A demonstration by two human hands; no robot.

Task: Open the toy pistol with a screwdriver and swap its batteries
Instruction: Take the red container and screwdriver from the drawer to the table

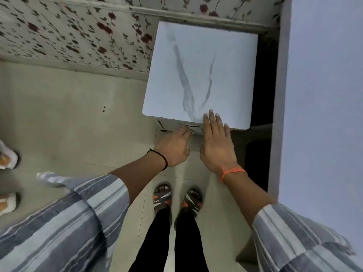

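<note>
No toy pistol, screwdriver or batteries show in the head view. A small cabinet with a white marble-patterned top (200,61) stands against the floral wall. My right hand (215,142) lies flat with straight fingers over the top's near edge. My left hand (174,146) reaches below that edge to the cabinet's front (196,128), fingertips at a dark slot there; whether they grip anything is hidden by the hand itself.
A pale wall or panel (322,107) rises on the right, with a dark gap (263,79) between it and the cabinet. Floral wallpaper (74,34) lines the back wall. My sandalled feet (177,199) stand on the beige tiled floor. Another person's shoes (7,160) are at the left edge.
</note>
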